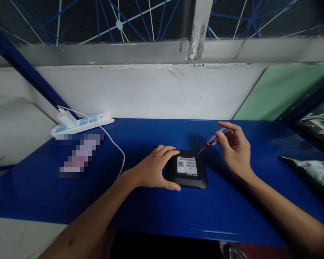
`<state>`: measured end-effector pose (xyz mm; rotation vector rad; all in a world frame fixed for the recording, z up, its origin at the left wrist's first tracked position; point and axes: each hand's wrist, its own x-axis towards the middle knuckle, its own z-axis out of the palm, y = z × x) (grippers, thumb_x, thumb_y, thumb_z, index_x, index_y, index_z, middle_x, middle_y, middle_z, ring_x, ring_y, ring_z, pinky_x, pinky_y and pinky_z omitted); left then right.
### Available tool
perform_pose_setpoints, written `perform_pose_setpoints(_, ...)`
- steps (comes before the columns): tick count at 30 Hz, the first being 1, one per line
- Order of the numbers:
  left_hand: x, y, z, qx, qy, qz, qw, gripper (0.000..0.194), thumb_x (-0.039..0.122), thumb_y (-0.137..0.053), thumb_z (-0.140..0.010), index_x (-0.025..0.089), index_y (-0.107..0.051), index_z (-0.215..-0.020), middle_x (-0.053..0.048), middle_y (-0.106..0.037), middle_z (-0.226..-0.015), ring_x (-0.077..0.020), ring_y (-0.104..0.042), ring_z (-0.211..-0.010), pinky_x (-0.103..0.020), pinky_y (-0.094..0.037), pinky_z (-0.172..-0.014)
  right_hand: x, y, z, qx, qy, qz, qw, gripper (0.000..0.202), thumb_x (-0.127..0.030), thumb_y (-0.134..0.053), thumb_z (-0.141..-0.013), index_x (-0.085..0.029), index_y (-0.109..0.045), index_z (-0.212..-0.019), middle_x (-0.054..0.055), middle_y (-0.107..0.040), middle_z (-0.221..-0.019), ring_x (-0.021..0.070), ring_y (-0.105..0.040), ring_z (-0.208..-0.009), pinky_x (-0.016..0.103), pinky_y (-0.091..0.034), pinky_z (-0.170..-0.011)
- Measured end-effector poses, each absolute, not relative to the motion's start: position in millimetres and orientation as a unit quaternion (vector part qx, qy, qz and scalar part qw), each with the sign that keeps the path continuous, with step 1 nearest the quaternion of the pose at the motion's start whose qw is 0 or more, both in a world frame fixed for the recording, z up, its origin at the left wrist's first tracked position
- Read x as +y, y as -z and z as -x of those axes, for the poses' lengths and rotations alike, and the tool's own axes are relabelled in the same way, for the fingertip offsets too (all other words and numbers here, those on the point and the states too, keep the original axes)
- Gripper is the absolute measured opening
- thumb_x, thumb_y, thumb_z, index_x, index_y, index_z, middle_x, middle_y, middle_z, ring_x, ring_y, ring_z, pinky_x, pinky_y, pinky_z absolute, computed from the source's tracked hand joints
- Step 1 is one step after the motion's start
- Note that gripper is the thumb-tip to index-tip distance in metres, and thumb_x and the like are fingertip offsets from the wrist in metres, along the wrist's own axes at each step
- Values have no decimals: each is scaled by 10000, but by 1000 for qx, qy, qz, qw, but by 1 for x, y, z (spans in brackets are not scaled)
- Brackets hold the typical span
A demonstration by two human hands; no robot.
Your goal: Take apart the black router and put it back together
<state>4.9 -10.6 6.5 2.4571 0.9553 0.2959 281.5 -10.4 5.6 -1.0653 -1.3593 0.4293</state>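
Clasps screwdriver (212, 139) in right fingers (230, 126), braces black device (202, 178) between wide-set left fingers (164, 154); could skid onto label (187, 168) from slanted pressure.

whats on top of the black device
A white printed label lies on the black device, with the screwdriver pointed at its upper right. The left hand hides part of its left side.

Plain deep blue across the counter (151, 214). Black on the flat device (203, 180), with white for its label (182, 170), patterned in dark print and a checkered square code. Translucent, faintly purple on the screwdriver (214, 138), red near its shaft. White with light-blue patches along the power strip (83, 125); white again on the cable (118, 145). Pale green on the panel (275, 90).
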Motion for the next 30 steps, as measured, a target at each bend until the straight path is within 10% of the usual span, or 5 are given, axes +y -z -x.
perform_pose_setpoints(8, -10, -8, -5, 348, -108, -900, 241, 1022, 632, -790, -645, 247, -372, -1494, -119, -390, -1554, -382, -344, -1428, -631, -262, -1192, -12, -2, -280, -596, -231, 454, 621, 370, -346, -525, -988, -319, -537, -1357, 66, -671, -1205, 200, -754, -889, 373, -649, -743)
perform_pose_setpoints(22, -10, -7, -4, 345, -118, -899, 243, 1012, 612, -797, -645, 250, -381, -1493, -118, -402, -1546, -397, -356, -1416, -628, -283, -1180, -9, -2, -283, -582, -142, 484, 637, 306, -349, -707, -875, -282, -629, -1163, 4, -630, -880, 164, -672, -777, 358, -614, -773)
perform_pose_setpoints(30, -10, -7, -4, 346, -116, -899, 242, 996, 599, -797, -648, 268, -381, -1491, -107, -406, -1544, -396, -360, -1413, -635, -290, -1176, -12, -3, -281, -593, -229, 446, 630, 350, -359, -568, -965, -318, -556, -1313, 50, -678, -1139, 195, -743, -882, 397, -645, -788)
